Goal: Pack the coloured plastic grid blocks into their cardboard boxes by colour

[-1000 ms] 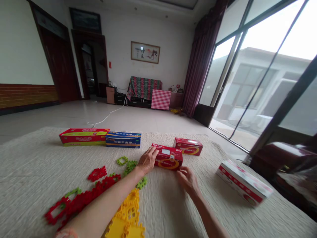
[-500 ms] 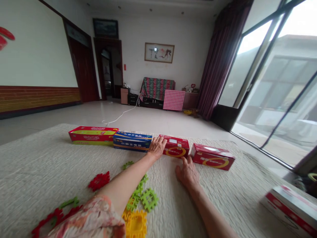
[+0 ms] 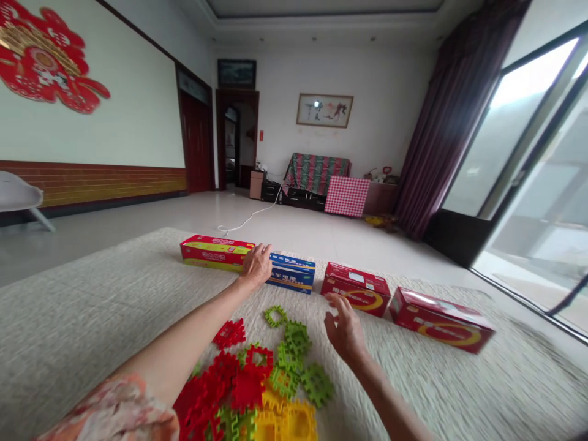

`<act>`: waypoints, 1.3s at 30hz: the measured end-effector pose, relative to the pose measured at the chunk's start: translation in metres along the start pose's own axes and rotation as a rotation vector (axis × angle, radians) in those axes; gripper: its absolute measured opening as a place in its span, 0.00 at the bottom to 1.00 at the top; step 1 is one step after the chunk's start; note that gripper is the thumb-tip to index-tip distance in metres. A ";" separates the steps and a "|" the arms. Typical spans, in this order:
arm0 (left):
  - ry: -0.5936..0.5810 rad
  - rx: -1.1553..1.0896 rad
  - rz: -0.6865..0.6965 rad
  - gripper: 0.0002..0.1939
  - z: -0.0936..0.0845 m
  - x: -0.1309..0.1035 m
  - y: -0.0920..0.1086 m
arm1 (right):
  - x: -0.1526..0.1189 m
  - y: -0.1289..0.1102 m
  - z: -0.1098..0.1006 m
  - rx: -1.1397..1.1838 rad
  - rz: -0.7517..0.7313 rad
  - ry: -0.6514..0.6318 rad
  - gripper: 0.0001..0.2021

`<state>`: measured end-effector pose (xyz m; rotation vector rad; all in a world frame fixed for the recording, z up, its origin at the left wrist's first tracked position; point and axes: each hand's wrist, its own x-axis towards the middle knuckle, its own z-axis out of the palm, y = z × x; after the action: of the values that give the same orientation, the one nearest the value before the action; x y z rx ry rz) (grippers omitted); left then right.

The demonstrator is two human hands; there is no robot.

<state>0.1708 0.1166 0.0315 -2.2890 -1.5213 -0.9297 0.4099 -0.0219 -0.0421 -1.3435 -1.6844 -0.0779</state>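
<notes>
My left hand point(image 3: 258, 264) lies over the place where a red and yellow-green carton point(image 3: 215, 252) meets a blue battery carton point(image 3: 292, 273). Its fingers bend over the blue carton's left end, hiding that end. My right hand point(image 3: 345, 326) hovers by the front left corner of a dark red carton point(image 3: 356, 288), fingers spread and holding nothing. To its right another dark red carton point(image 3: 443, 321) stands slightly turned. Plastic interlocking pieces lie between my arms: red ones point(image 3: 248, 387), green ones point(image 3: 287, 367) and yellow ones point(image 3: 294, 422).
All the cartons stand in a row on a pale textured rug point(image 3: 114, 306). Behind it a white cable point(image 3: 252, 215) runs over the tiled floor. A white chair point(image 3: 18, 193) is at the left; a checked cloth point(image 3: 346, 196) hangs by a low cabinet against the far wall.
The view has turned left, showing more plastic pieces. My left hand has shifted from the blue carton's right end to its left end. My right hand has lifted a little, near the dark red carton.
</notes>
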 end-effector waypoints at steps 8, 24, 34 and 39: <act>-0.074 -0.023 -0.318 0.25 0.016 -0.022 -0.049 | 0.051 -0.018 0.048 -0.142 0.111 -0.066 0.35; 0.022 -0.212 -0.230 0.26 -0.016 -0.056 -0.019 | 0.035 -0.054 0.024 -0.058 0.222 0.068 0.27; 0.035 -0.465 -0.001 0.16 -0.091 -0.139 0.108 | -0.084 -0.077 -0.142 -0.161 0.491 0.196 0.20; -0.088 -0.583 0.045 0.15 -0.106 -0.190 0.164 | -0.142 -0.084 -0.204 -0.281 0.634 0.236 0.21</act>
<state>0.2291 -0.1496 0.0177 -2.7682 -1.3500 -1.4275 0.4622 -0.2731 0.0121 -1.9420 -1.0195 -0.1008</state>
